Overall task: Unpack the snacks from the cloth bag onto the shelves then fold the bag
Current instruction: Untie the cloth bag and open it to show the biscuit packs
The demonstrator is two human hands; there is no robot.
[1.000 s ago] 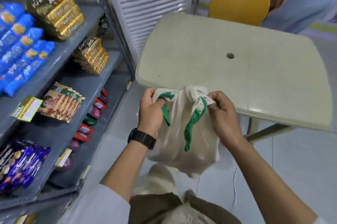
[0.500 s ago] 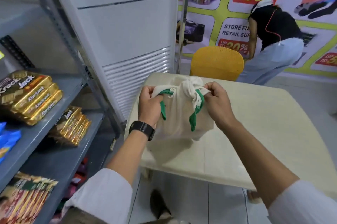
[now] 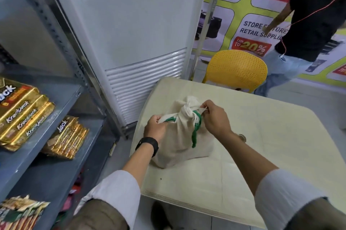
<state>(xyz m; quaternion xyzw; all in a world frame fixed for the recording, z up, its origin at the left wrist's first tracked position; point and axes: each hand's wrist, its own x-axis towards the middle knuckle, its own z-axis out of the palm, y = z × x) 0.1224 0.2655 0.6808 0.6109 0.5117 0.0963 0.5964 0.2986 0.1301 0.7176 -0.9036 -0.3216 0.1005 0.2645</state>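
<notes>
The cloth bag stood on the cream table, near its left edge, its mouth knotted by green-trimmed handles; the left hand gripped one handle end, the right hand pinched the other. Unpacking had seemingly not begun; untying, shelving on the grey shelves and folding remained.

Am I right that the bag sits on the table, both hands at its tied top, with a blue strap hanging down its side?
Not quite: the strap is green, not blue, as the head view shows. The rest holds: the bag sits on the table, with the left hand and right hand at its tied top.
</notes>
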